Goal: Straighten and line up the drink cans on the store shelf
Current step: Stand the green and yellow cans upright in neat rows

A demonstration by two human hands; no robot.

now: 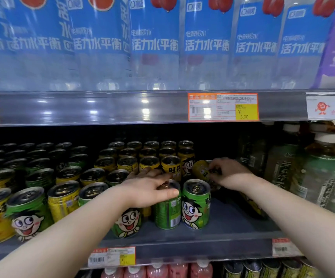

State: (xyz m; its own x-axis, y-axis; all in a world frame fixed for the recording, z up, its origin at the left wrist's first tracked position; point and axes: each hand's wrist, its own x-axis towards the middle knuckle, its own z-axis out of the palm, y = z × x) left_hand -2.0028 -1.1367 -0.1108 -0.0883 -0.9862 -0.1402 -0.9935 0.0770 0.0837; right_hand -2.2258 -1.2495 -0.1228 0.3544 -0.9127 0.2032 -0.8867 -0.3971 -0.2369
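Green and yellow cartoon-face drink cans fill the middle shelf (232, 221) in rows. My left hand (148, 189) grips the top of a green can (167, 213) near the shelf front, its barcode side turned outward. Beside it stands another green can (195, 203), upright with its face forward. My right hand (227, 170) holds a yellow can (201, 169) that is tilted over behind the green one. Rows of yellow cans (148, 155) stand further back.
Tea bottles (286, 165) crowd the right end of the shelf. The upper shelf edge (102, 107) with its price tag (222, 107) overhangs the cans, with blue-label water bottles (154, 43) above. Bare shelf floor lies right of the green cans.
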